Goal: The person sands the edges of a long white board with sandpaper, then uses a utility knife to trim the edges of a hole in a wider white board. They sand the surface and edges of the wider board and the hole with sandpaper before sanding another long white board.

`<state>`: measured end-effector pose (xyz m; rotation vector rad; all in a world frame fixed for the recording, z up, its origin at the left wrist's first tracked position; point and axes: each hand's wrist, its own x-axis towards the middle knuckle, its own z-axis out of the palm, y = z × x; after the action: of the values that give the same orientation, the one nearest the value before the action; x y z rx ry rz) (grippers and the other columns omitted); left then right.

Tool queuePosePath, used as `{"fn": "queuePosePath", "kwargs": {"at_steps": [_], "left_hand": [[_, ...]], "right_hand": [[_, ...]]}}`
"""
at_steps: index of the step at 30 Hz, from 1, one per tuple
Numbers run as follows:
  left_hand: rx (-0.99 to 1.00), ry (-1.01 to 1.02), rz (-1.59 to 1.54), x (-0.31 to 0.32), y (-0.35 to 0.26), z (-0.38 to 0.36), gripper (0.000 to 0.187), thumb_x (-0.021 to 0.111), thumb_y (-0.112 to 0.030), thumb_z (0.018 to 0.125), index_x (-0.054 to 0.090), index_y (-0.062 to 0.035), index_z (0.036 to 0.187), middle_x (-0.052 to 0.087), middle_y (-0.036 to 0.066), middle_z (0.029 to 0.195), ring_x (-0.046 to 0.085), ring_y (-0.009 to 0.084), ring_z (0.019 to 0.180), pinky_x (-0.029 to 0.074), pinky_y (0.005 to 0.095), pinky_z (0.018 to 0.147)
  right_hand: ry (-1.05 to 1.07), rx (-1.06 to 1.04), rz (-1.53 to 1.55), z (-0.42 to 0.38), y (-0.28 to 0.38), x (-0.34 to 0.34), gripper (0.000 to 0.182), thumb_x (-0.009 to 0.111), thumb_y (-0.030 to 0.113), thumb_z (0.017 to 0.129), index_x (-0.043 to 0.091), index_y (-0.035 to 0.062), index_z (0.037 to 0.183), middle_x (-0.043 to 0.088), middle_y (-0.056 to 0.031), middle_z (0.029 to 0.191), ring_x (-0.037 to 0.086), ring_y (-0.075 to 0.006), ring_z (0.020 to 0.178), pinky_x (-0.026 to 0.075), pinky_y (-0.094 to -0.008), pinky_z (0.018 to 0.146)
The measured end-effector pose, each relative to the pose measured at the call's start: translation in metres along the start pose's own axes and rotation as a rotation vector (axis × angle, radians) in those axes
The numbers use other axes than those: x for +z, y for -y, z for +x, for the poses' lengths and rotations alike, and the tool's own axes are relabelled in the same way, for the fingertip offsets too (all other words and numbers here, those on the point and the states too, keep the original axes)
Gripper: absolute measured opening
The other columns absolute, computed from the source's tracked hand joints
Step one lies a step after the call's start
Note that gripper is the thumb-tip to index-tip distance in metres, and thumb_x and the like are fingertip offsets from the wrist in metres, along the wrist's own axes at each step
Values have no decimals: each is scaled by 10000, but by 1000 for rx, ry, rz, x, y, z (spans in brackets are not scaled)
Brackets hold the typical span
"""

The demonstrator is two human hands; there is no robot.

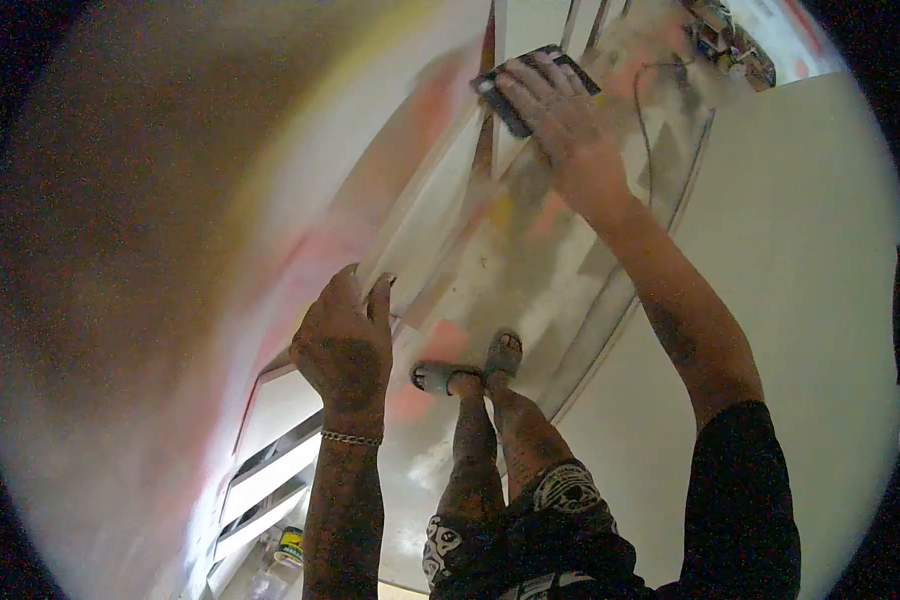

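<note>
My right hand [555,110] lies over a dark flat pad [515,118] at the upper middle, with its fingers spread across the pad. The pad rests against the upper part of a long pale board [420,190] that slants down to the left. Lower on the same board, my left hand [345,335] grips its near end between thumb and fingers. A chain bracelet [350,438] circles my left wrist. The fingertips of my left hand are partly hidden behind the board.
My sandalled feet [505,350] stand on a stained floor [480,262] below the board. A slatted white frame [270,480] and a yellow-labelled container [290,545] are at the lower left. A cable [645,135] and a pile of clutter [730,45] lie at the upper right.
</note>
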<state>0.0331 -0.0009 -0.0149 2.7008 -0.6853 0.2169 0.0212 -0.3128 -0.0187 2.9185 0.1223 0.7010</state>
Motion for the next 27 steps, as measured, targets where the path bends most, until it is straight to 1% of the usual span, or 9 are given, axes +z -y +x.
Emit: {"fn": "queuePosePath", "kwargs": {"at_steps": [4,9,11,15,18,19,22,23,27], "left_hand": [[-7,7,43,-2,0,1,322,740,-369,862,676,-89,1007,710,108,820,693,299,728,548,397,636],[-11,6,-1,-3,1,1,351,736,-388,863,686,-77,1018,717,133,842,698,313,716,549,402,628],[-21,25,36,-5,-2,1,375,735,-401,862,696,-67,1027,723,153,858,700,324,700,548,409,616],[9,-20,-21,2,3,-2,318,729,-364,873,676,-82,1010,714,113,836,697,299,738,552,394,641],[-3,-18,-52,-12,18,-23,309,731,-353,868,674,-87,1014,712,105,839,695,294,738,550,396,637],[-23,-1,-14,-16,17,-28,307,734,-349,863,673,-91,1017,709,101,840,692,290,736,548,396,634],[-22,-41,-39,7,16,-4,308,737,-345,854,670,-97,1023,703,93,839,687,281,737,546,391,635],[-24,-37,-38,6,13,-4,308,737,-345,854,670,-97,1023,703,93,839,687,281,737,546,391,635],[-55,-40,-2,1,6,-1,313,736,-347,852,668,-96,1027,700,84,848,686,275,748,548,387,649]], "right_hand": [[138,-117,-19,-21,65,9,618,543,295,871,454,149,1465,458,-71,1518,414,-286,1397,331,-477,1155],[-114,-174,-187,-23,37,52,698,532,445,854,444,178,1493,458,-49,1528,393,-234,1418,323,-493,1151],[699,181,-133,-37,51,49,704,508,483,869,441,172,1497,455,-53,1531,385,-222,1426,270,-516,1176],[142,-261,-3,-29,89,-3,543,552,346,872,546,189,1392,549,-40,1431,457,-240,1374,355,-472,1143],[-322,6,434,0,59,35,497,552,286,871,570,187,1357,590,-38,1375,477,-255,1358,385,-540,1103],[143,-87,109,11,77,-37,499,578,229,852,576,162,1347,608,-63,1340,521,-279,1310,400,-562,1082],[168,-279,257,16,108,-39,483,630,178,810,608,154,1292,636,-72,1278,581,-299,1220,456,-495,1047],[474,-247,82,20,99,-39,446,650,181,795,631,120,1236,659,-81,1225,616,-305,1153,496,-390,1012],[303,-236,67,58,34,-29,451,648,232,805,623,48,1215,660,-94,1231,608,-284,1180,489,-421,1029]]}}
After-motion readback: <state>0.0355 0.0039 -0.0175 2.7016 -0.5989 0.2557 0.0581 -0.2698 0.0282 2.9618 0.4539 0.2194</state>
